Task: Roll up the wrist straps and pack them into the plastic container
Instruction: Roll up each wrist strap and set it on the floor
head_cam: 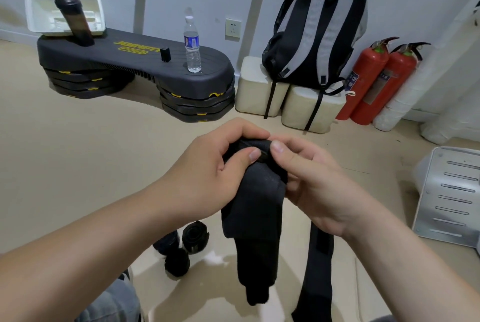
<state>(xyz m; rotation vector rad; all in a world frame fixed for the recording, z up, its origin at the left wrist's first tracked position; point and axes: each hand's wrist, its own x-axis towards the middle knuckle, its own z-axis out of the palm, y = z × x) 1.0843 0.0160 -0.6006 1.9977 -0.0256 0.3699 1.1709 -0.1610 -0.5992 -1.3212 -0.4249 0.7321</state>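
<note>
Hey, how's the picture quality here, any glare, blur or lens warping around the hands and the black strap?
Head view: soft, even indoor light with faint shadows; bright glare patches low in frame beside the rolled straps, on floor or clear plastic, cannot tell; wide-angle bending tilts the fire extinguishers and curves the wall edges; left hand, right hand and the wrist strap they hold look sharp.

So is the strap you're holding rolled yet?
Partly: the strap is rolled only at the top, between left hand and right hand; the rest hangs loose.
</note>
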